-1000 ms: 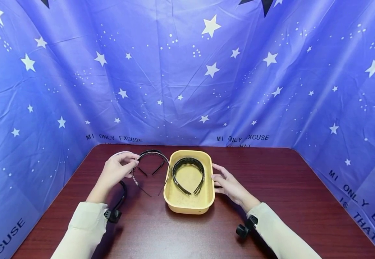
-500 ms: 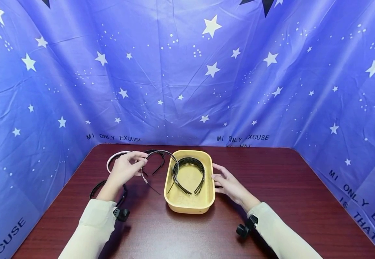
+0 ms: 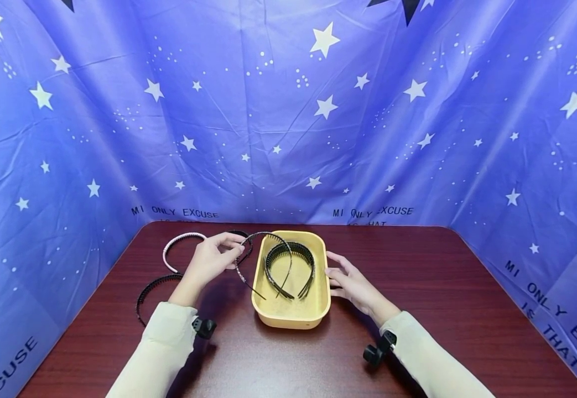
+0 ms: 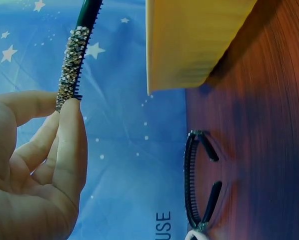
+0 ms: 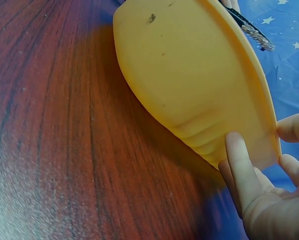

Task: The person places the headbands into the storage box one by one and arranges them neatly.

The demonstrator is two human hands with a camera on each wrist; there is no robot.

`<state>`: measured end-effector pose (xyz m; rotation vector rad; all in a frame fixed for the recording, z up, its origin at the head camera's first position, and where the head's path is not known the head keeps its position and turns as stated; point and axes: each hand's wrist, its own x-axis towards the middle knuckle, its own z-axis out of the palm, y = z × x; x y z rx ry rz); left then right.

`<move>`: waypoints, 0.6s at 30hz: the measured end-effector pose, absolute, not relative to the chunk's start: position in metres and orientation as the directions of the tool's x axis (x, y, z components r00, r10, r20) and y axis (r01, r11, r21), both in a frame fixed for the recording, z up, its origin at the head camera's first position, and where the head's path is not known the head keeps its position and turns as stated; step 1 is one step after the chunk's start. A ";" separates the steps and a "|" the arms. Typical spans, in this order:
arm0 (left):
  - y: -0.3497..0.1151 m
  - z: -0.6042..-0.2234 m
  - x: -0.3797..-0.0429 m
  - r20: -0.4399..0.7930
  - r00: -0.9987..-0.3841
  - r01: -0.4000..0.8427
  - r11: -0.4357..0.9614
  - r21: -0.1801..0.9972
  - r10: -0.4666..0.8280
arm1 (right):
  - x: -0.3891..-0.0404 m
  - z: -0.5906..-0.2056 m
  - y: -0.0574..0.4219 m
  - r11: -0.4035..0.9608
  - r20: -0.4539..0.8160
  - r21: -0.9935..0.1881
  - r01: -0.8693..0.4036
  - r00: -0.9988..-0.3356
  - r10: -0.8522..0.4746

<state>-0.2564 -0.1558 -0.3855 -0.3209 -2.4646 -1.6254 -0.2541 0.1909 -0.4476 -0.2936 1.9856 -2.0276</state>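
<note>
Thumb and fingers of my left hand [image 3: 213, 258] pinch a thin black toothed headband [image 4: 71, 62] by its side, where it is covered with sparkling stones. The headband is held up, and its arch overlaps the left part of a yellow plastic bin [image 3: 255, 304] in the head view. Inside the bin lie black headbands [image 3: 313, 269], nested together; how many I cannot tell. My right hand [image 3: 355, 284] rests its extended fingers against the bin's right outer wall, with fingertips near the rim in the right wrist view.
Left of the bin, a pale pink headband [image 3: 181, 236] and a black headband [image 3: 140, 304] lie on the dark red wooden table [image 3: 417, 276]. Another black headband [image 4: 189, 180] lies behind my left hand. A blue star-printed cloth [image 3: 288, 110] surrounds the table.
My left hand has moved right with the stone-covered headband, from beside the bin until its arch overlaps the bin. Headbands at the left are less covered by that arm. The right hand stays put.
</note>
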 end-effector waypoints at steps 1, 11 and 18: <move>-0.154 -0.386 -0.257 0.257 -0.963 0.270 0.376 0.886 0.086 | -0.254 -0.448 0.191 -0.010 -0.058 -0.998 0.065 -0.939 -0.338; -0.136 -0.389 -0.259 0.265 -0.956 0.294 0.360 0.886 0.128 | -0.255 -0.450 0.191 -0.023 -0.049 -0.998 0.061 -0.937 -0.347; -0.126 -0.393 -0.259 0.256 -0.955 0.295 0.384 0.875 0.150 | -0.255 -0.450 0.191 -0.034 -0.050 -0.997 0.066 -0.936 -0.349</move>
